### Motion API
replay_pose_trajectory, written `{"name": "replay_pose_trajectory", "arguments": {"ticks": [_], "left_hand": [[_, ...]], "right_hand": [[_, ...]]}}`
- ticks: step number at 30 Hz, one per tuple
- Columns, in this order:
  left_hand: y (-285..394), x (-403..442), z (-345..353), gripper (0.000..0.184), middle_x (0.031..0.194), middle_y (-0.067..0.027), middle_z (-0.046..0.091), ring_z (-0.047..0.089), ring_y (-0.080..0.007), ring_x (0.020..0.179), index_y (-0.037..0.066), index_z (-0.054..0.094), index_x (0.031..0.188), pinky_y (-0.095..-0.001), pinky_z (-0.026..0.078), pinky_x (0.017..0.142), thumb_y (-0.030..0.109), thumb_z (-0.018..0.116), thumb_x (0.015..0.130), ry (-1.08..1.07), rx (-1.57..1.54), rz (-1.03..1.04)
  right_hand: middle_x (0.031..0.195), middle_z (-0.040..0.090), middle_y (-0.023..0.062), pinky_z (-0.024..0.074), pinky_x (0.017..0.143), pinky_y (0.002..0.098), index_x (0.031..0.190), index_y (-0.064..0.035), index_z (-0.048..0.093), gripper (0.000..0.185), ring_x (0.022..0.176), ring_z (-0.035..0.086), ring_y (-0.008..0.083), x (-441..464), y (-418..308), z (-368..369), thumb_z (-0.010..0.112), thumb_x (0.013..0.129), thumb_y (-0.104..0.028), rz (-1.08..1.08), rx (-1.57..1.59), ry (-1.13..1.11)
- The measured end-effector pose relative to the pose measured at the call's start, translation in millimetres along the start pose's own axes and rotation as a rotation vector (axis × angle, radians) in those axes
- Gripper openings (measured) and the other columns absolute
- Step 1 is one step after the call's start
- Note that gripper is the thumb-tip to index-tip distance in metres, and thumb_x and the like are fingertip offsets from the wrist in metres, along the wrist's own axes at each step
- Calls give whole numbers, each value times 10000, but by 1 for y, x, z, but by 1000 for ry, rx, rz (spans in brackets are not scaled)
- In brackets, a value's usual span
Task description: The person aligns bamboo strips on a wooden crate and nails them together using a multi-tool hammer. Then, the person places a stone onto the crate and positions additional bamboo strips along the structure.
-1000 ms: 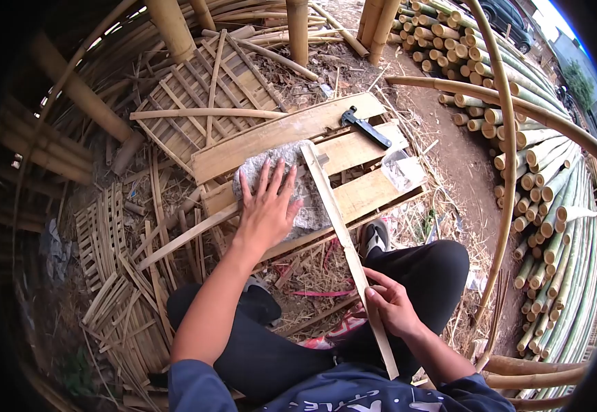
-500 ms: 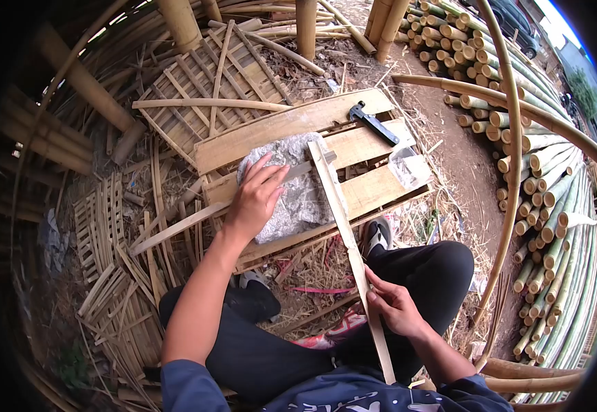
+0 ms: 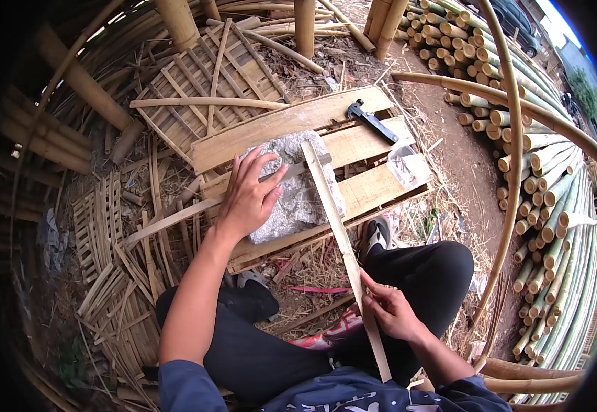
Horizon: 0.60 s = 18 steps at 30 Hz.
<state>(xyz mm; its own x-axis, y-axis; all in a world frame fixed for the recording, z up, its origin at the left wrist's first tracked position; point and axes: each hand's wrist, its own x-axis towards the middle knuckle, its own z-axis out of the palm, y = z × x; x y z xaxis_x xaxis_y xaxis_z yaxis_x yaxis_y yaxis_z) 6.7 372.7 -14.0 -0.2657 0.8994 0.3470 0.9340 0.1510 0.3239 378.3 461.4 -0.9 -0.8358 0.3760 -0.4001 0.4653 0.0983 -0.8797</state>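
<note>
A pale grey stone block (image 3: 297, 209) lies on the wooden slat bench. Across it runs a bamboo strip (image 3: 175, 223), its far right portion darker. My left hand (image 3: 243, 196) grips this strip over the stone's left side, thumb below and fingers partly spread above. My right hand (image 3: 393, 312) holds a second, longer bamboo strip (image 3: 340, 237) near its lower part, between thumb and fingers. That strip slants from the stone down to my lap and crosses over the first one. Part of the first strip is hidden under my left hand.
On the slat bench (image 3: 243, 141) lie a black-handled hammer (image 3: 373, 123) and a clear plastic container (image 3: 408, 167). Behind stands a bamboo lattice panel (image 3: 243, 69). Split strips (image 3: 123, 309) lie at left; stacked bamboo poles (image 3: 553, 199) fill the right. A curved pole (image 3: 511, 172) arches nearby.
My left hand has shifted slightly left, its fingers more raised and spread, and the strip under it has tilted a little. The longer strip's upper end has moved slightly left.
</note>
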Motion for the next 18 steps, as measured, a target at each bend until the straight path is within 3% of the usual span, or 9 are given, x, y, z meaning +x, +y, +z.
{"name": "replay_pose_trajectory", "arguments": {"ticks": [3, 6, 9, 12, 14, 15, 18], "left_hand": [[4, -1, 1, 444, 1547, -95, 438, 298, -347, 1505, 217, 593, 1441, -632, 177, 1221, 339, 578, 1014, -57, 105, -9], [7, 0, 0, 475, 1616, -86, 374, 246, -339, 1536, 254, 551, 1479, -646, 130, 1228, 413, 535, 1032, -109, 137, -34], [8, 1, 0, 483, 1637, -81, 353, 228, -325, 1547, 259, 540, 1488, -643, 111, 1232, 431, 518, 1038, -141, 143, -56], [7, 0, 2, 488, 1634, -82, 364, 235, -315, 1547, 250, 539, 1489, -640, 102, 1235, 443, 503, 1042, -142, 143, -60], [5, 0, 4, 495, 1630, -85, 374, 248, -313, 1543, 244, 536, 1491, -637, 97, 1237, 448, 497, 1042, -140, 138, -58], [4, 0, 5, 498, 1629, -86, 376, 257, -315, 1541, 241, 535, 1492, -634, 95, 1239, 449, 496, 1042, -142, 134, -56], [4, 0, 5, 503, 1625, -88, 386, 286, -314, 1531, 239, 531, 1495, -625, 98, 1243, 449, 498, 1039, -148, 114, -63]], "right_hand": [[1029, 745, 174, 549, 792, 284, 1560, -118, 408, 542, 982, 498, 26, 3, -2, 6, 541, 1037, -71, -93, -27, 60], [1013, 733, 233, 585, 802, 364, 1568, -116, 383, 581, 944, 678, 111, 1, -14, 3, 571, 1019, -91, -84, -146, 41], [985, 727, 240, 585, 779, 415, 1574, -79, 347, 662, 852, 744, 335, 0, -32, -5, 634, 982, -147, -14, -335, -50], [942, 713, 252, 574, 754, 466, 1561, -31, 335, 738, 839, 689, 448, 0, -57, -17, 686, 942, -225, 33, -473, -173], [911, 710, 244, 564, 735, 476, 1520, 8, 392, 725, 837, 706, 423, 2, -72, -33, 697, 935, -295, -132, -629, -195], [960, 730, 207, 585, 757, 423, 1515, 26, 410, 716, 810, 728, 368, 6, -92, -46, 733, 920, -207, -135, -745, -205], [943, 758, 150, 592, 782, 393, 1445, -25, 541, 586, 858, 750, 293, 39, -128, -93, 740, 921, -194, -220, -671, -63]]}}
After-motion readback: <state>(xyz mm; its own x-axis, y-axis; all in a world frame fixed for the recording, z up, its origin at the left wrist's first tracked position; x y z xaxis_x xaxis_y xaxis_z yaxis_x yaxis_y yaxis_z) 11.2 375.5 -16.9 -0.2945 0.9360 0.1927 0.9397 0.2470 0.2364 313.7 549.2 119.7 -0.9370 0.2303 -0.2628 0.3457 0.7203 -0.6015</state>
